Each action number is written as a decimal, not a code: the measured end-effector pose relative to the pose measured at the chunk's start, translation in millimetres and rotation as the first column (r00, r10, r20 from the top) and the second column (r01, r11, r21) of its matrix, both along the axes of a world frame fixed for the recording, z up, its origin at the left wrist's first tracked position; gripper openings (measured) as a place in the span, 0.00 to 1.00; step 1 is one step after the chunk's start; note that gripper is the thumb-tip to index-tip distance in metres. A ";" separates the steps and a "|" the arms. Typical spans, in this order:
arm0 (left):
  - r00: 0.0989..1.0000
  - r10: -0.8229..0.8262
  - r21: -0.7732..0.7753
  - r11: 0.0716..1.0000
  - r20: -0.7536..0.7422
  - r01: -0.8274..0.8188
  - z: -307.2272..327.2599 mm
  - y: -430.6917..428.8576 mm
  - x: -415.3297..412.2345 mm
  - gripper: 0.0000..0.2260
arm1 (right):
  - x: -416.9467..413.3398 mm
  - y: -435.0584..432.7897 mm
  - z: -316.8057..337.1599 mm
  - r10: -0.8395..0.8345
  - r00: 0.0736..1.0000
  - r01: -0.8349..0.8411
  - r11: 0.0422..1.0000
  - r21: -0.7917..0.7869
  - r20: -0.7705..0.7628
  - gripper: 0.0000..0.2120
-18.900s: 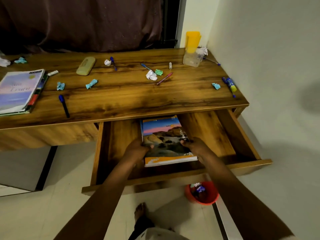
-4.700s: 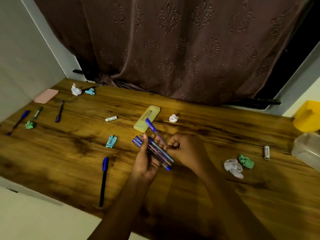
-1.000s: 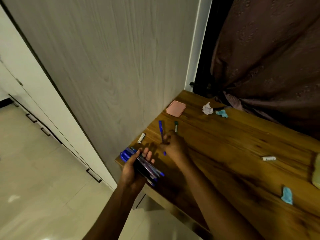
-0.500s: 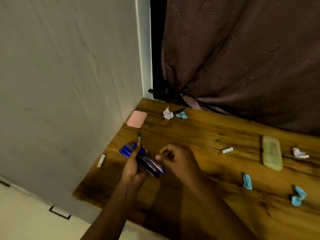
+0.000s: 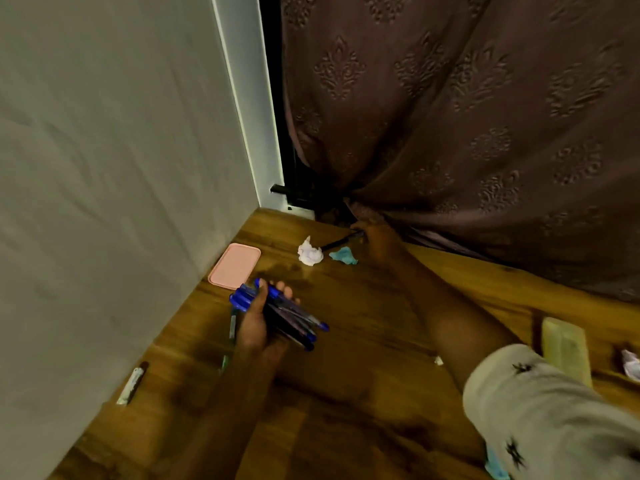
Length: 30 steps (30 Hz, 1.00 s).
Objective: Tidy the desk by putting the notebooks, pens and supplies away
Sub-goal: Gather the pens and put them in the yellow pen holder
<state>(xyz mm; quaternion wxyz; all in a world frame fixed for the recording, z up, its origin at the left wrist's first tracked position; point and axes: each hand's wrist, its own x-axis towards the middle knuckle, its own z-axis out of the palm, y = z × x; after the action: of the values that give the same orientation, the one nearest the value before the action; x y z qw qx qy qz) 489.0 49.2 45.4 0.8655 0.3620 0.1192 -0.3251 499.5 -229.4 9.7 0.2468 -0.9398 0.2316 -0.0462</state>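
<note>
My left hand grips a bundle of several blue pens a little above the wooden desk, near its left edge. My right hand is stretched to the back of the desk by the curtain, and its fingers pinch the far end of a dark pen lying there. A green pen lies on the desk, partly hidden under my left hand. A white marker lies by the wall at the left.
A white paper ball and a teal paper ball lie beside the dark pen. A pink flat pad sits against the wall. A yellow case and another paper ball lie at the right. The curtain hangs behind.
My right hand has left the pen bundle and reached to the back of the desk onto the dark pen. My left hand still holds the bundle.
</note>
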 end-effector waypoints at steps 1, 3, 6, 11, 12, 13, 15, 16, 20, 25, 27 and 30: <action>1.000 0.001 0.019 1.000 0.002 -0.001 -1.3 -2.7 1.1 0.07 | 6.1 -4.4 -7.5 0.025 1.000 -0.025 0.998 -0.055 -0.006 0.19; 1.000 -0.019 0.081 0.997 0.010 0.018 -7.1 -8.7 4.2 0.09 | 13.9 -10.0 -20.0 0.027 0.999 -0.034 0.982 -0.187 -0.037 0.16; 0.999 -0.050 0.121 0.991 0.014 0.048 -14.2 -14.5 6.3 0.10 | 21.2 -13.5 -27.5 0.006 0.999 -0.018 0.953 -0.302 -0.042 0.14; 0.998 -0.065 0.119 0.991 0.021 0.062 -16.1 -12.0 -2.5 0.09 | 10.3 -18.5 -21.1 -0.091 0.995 0.096 0.986 -0.137 0.042 0.13; 0.998 -0.066 0.094 0.994 0.019 0.064 -15.4 -9.4 -5.0 0.08 | 3.1 -16.3 -15.2 -0.113 0.988 0.122 0.989 -0.088 0.102 0.14; 0.997 -0.069 0.060 0.996 0.015 0.068 -12.8 -5.9 -7.9 0.06 | -5.8 -12.5 -7.3 -0.125 0.976 0.136 0.990 -0.047 0.179 0.14; 0.996 -0.091 0.008 0.996 0.001 0.091 -7.8 2.4 -14.2 0.08 | -28.5 -1.2 13.2 -0.088 0.937 0.070 0.995 0.066 0.337 0.13; 0.994 -0.111 0.001 0.994 -0.004 0.111 -5.7 5.8 -17.0 0.11 | -41.3 5.0 26.7 -0.049 0.921 -0.010 0.989 0.150 0.387 0.11; 0.970 -0.232 0.030 0.972 -0.079 0.234 13.2 26.2 -39.1 0.17 | -104.3 43.8 98.7 0.289 0.922 -0.365 0.873 0.324 0.259 0.07; 0.871 -0.482 0.038 0.873 -0.090 0.487 33.7 52.2 -86.6 0.12 | -155.8 114.6 162.1 0.614 0.783 -0.590 0.784 0.193 -0.102 0.09; 0.811 -0.582 0.025 0.812 -0.054 0.584 34.3 62.5 -108.6 0.14 | -171.7 136.4 167.6 0.653 0.742 -0.620 0.754 0.215 -0.151 0.09; 0.727 -0.686 0.041 0.727 0.026 0.685 34.3 75.3 -144.9 0.13 | -199.7 169.3 158.3 0.603 0.790 -0.544 0.773 0.326 -0.112 0.12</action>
<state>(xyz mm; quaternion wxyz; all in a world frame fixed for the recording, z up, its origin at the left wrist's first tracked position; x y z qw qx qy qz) 344.1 124.5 79.7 0.6814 0.3991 -0.0355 -0.6125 299.8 -60.1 168.1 0.3517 -0.9208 -0.0389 0.1642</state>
